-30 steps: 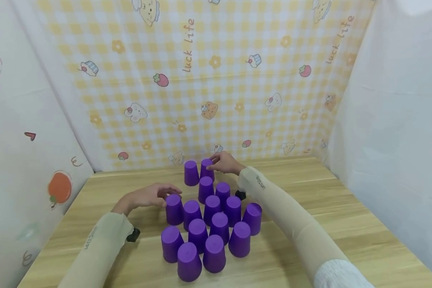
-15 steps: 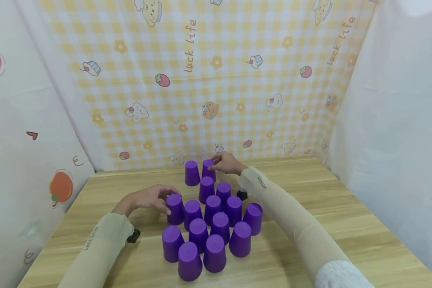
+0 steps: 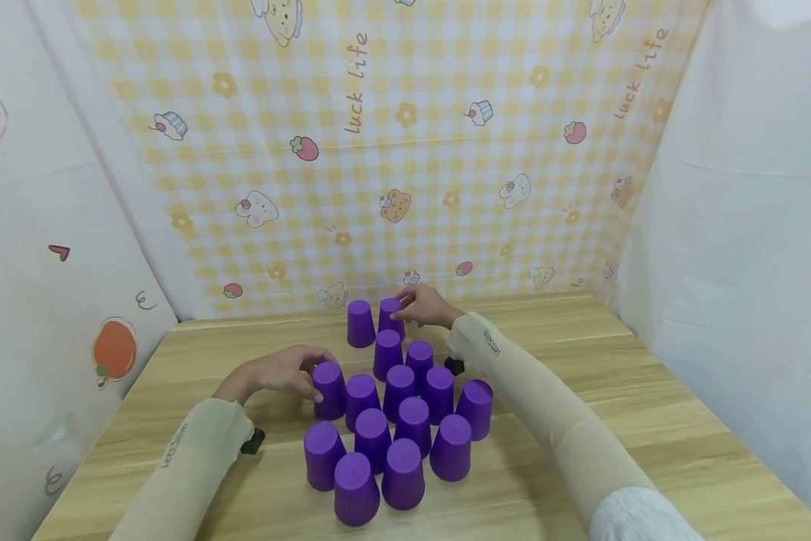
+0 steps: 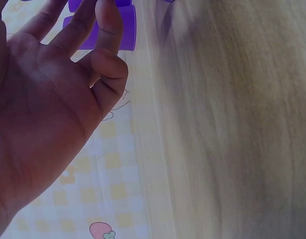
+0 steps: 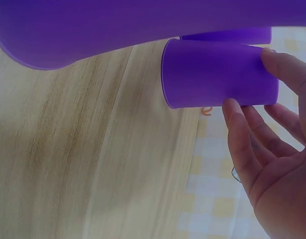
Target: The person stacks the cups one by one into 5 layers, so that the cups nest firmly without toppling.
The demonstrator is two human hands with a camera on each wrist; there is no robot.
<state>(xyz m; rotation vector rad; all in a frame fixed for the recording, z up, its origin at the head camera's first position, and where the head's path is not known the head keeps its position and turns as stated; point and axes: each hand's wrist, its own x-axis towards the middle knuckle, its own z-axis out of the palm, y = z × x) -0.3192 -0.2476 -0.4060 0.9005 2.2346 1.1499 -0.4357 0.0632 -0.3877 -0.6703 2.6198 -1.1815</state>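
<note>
Several purple cups stand upside down on the table. At the left edge of the group, my left hand [image 3: 285, 372] grips one cup [image 3: 331, 394] from its left side, thumb on the near face and fingers behind. In the left wrist view my left hand [image 4: 48, 94] has its fingers bent, and a purple cup [image 4: 128, 31] shows partly behind them. My right hand [image 3: 428, 306] pinches the right cup [image 3: 390, 321] of the rear pair. The right wrist view has this cup [image 5: 217, 74] between the thumb and fingers of my right hand [image 5: 277, 174].
Beside the rear gripped cup stands another cup [image 3: 361, 324]. More cups, such as one at the front [image 3: 356, 492] and one at the right [image 3: 475, 409], stand close together on the wooden table [image 3: 581, 421]. A checked cloth [image 3: 405, 165] hangs behind.
My left thumb has come down onto the near face of the left cup, and the fingers have settled round it. The right hand keeps its hold on the rear cup, nearly still.
</note>
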